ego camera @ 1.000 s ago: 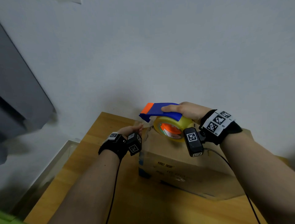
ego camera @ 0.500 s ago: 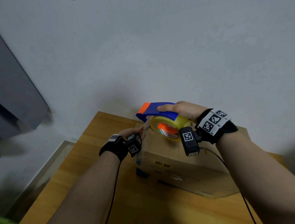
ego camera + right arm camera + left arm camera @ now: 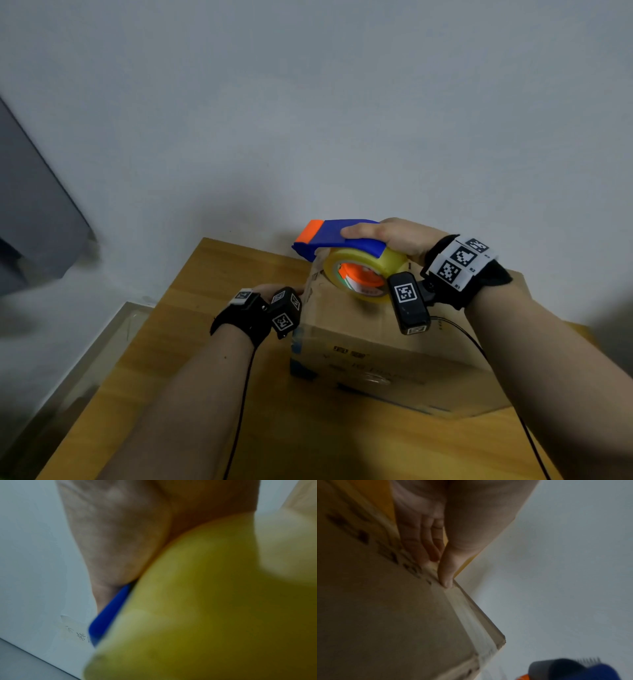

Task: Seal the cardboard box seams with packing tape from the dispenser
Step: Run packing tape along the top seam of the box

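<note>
Pale wall rises behind our wooden table, whose far edge meets it. Nearest us, bare tabletop spreads between our forearms and to the left of the cardboard box, which sits toward the table's right side, its back edge close to the wall.

Our left hand lies against the box's left upper edge; from the left wrist view the fingers are straight along the side panel and the thumb presses on the top edge, so the hand is flat, clasping nothing.

Farther on, our right hand wraps over the blue handle of the tape dispenser, thumb laid along the top. The yellowish tape roll touches the box top near its far left corner, and the dispenser's orange nose overhangs that corner, just short of the wall.

At far left, a grey panel leans into view, well apart from the table.
</note>
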